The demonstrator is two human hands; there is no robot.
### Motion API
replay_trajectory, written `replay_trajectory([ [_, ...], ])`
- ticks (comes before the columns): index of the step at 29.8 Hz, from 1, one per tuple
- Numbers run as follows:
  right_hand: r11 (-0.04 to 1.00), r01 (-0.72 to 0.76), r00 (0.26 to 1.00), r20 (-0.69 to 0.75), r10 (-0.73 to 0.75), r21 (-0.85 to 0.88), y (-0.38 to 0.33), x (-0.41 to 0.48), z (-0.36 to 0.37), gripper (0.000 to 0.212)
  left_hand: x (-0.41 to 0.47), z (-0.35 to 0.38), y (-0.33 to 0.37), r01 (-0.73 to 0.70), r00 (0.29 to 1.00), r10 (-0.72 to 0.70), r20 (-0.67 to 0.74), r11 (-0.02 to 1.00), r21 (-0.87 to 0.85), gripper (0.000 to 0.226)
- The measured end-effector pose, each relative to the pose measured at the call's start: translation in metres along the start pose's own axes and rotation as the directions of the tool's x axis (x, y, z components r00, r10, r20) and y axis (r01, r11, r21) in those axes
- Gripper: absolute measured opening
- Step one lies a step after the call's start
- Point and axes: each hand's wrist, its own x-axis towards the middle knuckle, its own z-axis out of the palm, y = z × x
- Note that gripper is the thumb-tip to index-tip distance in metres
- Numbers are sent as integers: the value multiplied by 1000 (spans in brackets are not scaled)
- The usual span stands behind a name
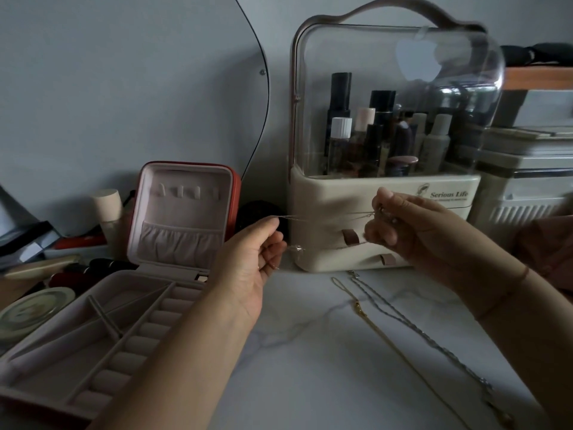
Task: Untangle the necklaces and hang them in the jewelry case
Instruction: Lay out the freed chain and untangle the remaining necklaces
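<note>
Untangling step, I'd say: left grip [254, 259] and right grip [403, 225] each pinch the thin necklace [325, 218] strung between them; next move is probably hooking it in the open jewelry case [183, 218] just left of the left grip, which needs fine aim.

A frameless mirror [139, 72] with a dark, wavy edge fills the view from nine to eleven o'clock, fixed by a small screw [262, 72] near its rim. At twelve o'clock a strip of grey-blue wall [276, 13] shows. A white marble tabletop [310, 367] with faint grey veins spreads across six o'clock. At one o'clock a cream cosmetics organizer [384, 193] with a clear domed cover stands on it. A white ribbed storage box [524, 209] sits at three o'clock, below a wooden shelf [539, 77] at two o'clock. The light is dim, cool and even.
</note>
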Motion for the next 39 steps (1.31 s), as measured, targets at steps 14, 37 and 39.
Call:
replay_trajectory([
  [14, 991, -121, 993, -14, 121, -65, 3, -2, 2, 21, -4, 0, 1, -11, 999, 14, 42, 998, -65, 12],
  [37, 831, 4, 970, 205, 133, -556, 11, -10, 31, 19, -22, 7, 8, 4, 883, -8, 470, 1000, 10, 13],
  [39, 838, -1, 968, 209, 137, -546, 10, -11, 31, 18, -23, 6, 8, 24, 870, -17, 493, 1000, -7, 15],
])
